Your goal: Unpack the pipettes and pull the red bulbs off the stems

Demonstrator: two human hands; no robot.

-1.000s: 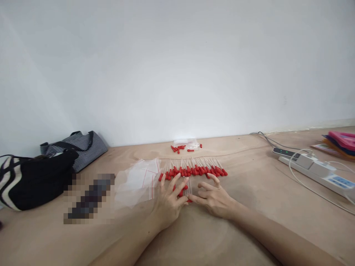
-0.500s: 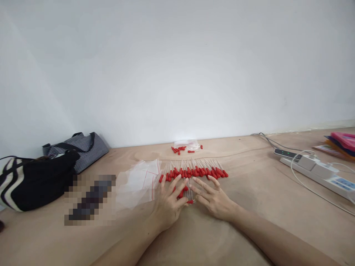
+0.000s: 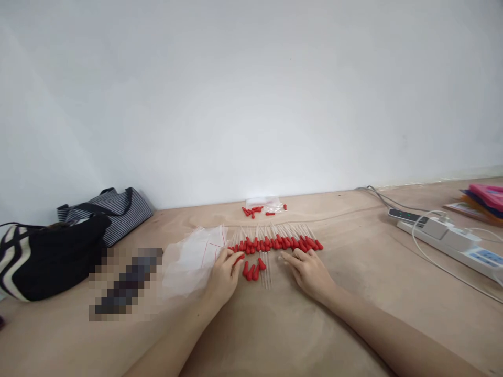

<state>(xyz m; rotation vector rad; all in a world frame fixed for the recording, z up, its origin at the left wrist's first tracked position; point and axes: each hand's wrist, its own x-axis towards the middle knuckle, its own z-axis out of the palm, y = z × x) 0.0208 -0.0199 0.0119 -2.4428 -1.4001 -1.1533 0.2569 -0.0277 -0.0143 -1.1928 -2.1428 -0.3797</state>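
Observation:
My left hand (image 3: pixel 225 275) pinches a red rubber dropper bulb (image 3: pixel 240 256) between thumb and fingertips, beside the left end of a row of droppers. My right hand (image 3: pixel 310 272) is closed, thumb against forefinger, at the right; whatever its fingertips hold is too small to make out. Between my hands lie several loose red bulbs (image 3: pixel 251 272) and, touching their right side, several thin clear tubes (image 3: pixel 267 275). Just beyond is the row of droppers (image 3: pixel 279 241), clear tubes pointing away and red bulbs towards me.
Clear zip bags (image 3: pixel 192 254) lie left of the row. More red bulbs (image 3: pixel 251 211) and a small clear bag (image 3: pixel 263 203) are near the wall. A power strip (image 3: pixel 456 246) with cables stands at right, coloured folders (image 3: pixel 485 201) behind it. Bags (image 3: pixel 58 251) stand at left.
My hands have moved apart, the left one drawing left with a red bulb in its fingers. The loose bulbs and clear tubes between them are now uncovered. My right fingers have closed.

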